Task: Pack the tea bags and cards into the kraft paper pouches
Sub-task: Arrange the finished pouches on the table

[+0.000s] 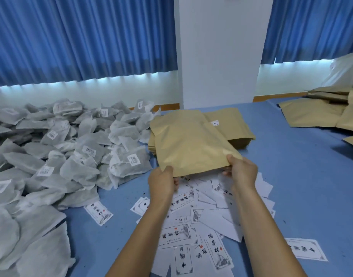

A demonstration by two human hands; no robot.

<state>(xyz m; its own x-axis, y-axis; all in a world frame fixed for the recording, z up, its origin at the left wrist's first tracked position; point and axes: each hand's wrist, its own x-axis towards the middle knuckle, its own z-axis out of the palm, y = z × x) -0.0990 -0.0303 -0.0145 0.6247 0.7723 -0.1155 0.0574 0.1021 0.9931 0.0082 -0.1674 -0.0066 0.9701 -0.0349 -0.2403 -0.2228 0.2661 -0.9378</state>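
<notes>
hands hold the work up off the blue counter (291,176): the left hand (163,182) pinches the near left corner of a kraft paper pouch (191,144), thumb on top and fingers curled beneath, and the right hand (242,170) pinches the near right corner the same way, thumb pressed on the paper, fingertips showing under the edge. the pouch lies nearly flat and a little tilted, its far end over a stack of pouches (231,126) that rests on the counter, its near edge above a loose scatter of cards (201,222). whether its mouth is parted, or whether anything is inside, cannot be told from this angle. the cards are white with black characters and small ink drawings, overlapping one another under both forearms; one stray card (98,212) lies just beside the tea bags, another (305,250) sits apart near the right edge. the tea bags (61,148) are grey-white fabric sachets, many with printed labels, heaped in a wide pile over the left of the counter and reaching up to the pouch stack. more pouches (311,114) lie spread at the far right, well apart from the held one. blue curtains (81,37) hang behind, with a white pillar (219,52) between them
</notes>
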